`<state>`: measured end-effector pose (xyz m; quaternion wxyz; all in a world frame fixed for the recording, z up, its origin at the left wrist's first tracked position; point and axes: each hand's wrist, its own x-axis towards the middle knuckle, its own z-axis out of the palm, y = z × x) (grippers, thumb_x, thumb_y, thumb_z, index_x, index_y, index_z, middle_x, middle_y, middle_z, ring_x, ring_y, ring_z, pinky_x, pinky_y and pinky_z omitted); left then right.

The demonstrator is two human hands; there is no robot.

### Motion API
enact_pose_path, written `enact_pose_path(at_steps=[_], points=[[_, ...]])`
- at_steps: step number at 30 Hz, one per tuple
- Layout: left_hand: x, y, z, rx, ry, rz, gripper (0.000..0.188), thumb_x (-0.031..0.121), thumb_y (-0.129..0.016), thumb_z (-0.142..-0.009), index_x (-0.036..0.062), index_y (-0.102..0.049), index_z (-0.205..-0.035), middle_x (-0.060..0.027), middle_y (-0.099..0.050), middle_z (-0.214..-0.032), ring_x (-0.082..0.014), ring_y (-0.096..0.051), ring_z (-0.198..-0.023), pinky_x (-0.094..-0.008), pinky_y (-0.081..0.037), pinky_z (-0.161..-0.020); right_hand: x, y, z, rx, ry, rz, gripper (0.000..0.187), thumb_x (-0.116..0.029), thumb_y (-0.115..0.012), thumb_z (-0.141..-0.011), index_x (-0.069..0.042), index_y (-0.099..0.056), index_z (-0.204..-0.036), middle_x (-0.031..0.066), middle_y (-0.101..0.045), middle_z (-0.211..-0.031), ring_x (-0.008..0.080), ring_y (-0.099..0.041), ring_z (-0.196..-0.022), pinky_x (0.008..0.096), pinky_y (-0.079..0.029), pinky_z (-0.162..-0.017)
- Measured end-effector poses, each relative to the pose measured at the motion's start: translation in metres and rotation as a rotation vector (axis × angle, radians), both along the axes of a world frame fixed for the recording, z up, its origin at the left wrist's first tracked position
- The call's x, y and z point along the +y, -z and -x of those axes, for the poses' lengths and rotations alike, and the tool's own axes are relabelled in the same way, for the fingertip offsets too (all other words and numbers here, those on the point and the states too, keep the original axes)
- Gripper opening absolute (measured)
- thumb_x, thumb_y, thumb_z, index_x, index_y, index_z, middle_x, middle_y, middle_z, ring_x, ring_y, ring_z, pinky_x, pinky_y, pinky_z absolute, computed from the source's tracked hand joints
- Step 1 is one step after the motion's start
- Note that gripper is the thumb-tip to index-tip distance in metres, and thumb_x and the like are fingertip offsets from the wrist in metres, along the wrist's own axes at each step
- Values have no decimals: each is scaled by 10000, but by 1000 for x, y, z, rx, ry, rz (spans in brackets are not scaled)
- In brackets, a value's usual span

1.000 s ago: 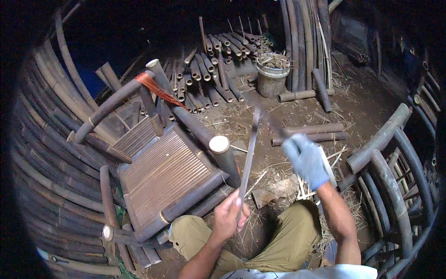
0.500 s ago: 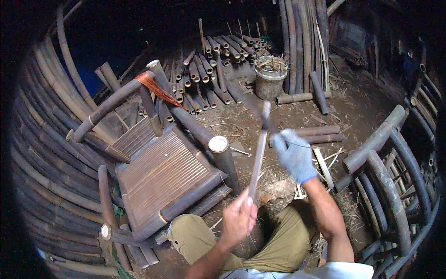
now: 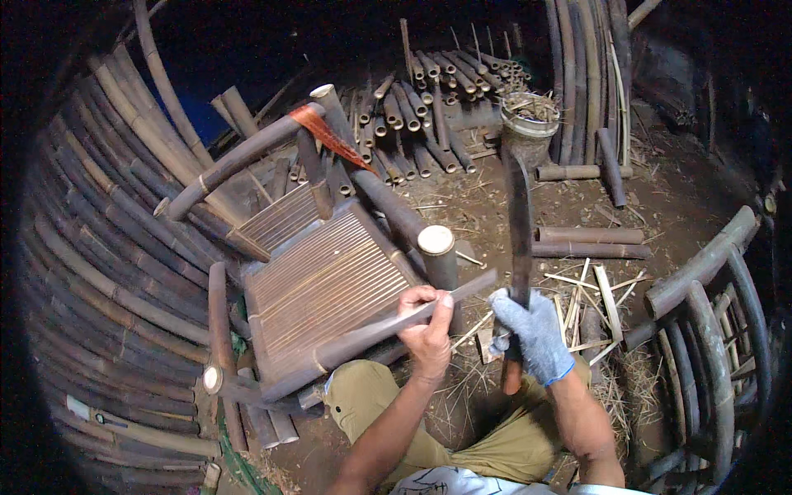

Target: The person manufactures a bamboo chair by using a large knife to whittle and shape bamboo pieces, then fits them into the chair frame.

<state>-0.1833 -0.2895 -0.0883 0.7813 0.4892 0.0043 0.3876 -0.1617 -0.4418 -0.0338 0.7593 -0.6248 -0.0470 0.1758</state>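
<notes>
Bare fingers of my left hand [image 3: 428, 340] pinch a flat bamboo strip [image 3: 472, 286], which slants up to the right in front of the bamboo chair. On my right hand [image 3: 538, 337] is a grey-blue work glove, its fingers wrapped around the handle of a machete [image 3: 519, 231]. The long dark blade points up and away from me; the brown handle end pokes out below the glove. The strip's right end comes close to the blade without visibly touching it. Close by on the left, the bamboo chair [image 3: 330, 272] has a slatted seat and an orange band [image 3: 332, 139] around its frame.
Bamboo poles [image 3: 115, 256] line the left side. Cut tubes [image 3: 404, 111] are stacked at the back beside a bucket [image 3: 528, 136] of scraps. Split strips [image 3: 609, 301] and two tubes [image 3: 590, 249] lie on the ground ahead. Another bamboo frame [image 3: 701, 330] stands at the right.
The strip has swung from nearly upright to a low slant. The machete has come upright, nearer to me, and my right hand has moved lower. The whole view has shifted slightly left.
</notes>
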Motion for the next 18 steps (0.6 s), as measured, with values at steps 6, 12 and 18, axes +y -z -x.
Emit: enact_pose_path(at_steps=[6,12,18], points=[[-5,26,21,-16,-104,-721,386,51,-712,-877,3,-541,-1220,-127,-626,-1074,-229,-618,-1039,-368,-487,-955,22,6,-18,70,111,-89,243,-312,-697,-909,-82,-620,-929,-34,-528,-632,79,-506,-501,232,-415,-454],[38,10,71,500,1055,77,458,231,-541,-1018,-13,-487,-1401,-71,-636,-984,-155,-633,-802,-310,-540,-725,-9,-7,-58,-219,110,97,246,-303,-684,-923,-76,-592,-897,1,-575,-690,100,-551,-550,247,-468,-481],[24,-26,54,575,415,-309,326,198,-566,-1017,25,-624,-1289,5,-577,-837,-47,-506,-640,-219,-421,-518,-9,1,-36,-1046,130,843,412,-487,-659,-879,-77,-644,-839,161,-648,-730,373,-661,-680,466,-519,-611]])
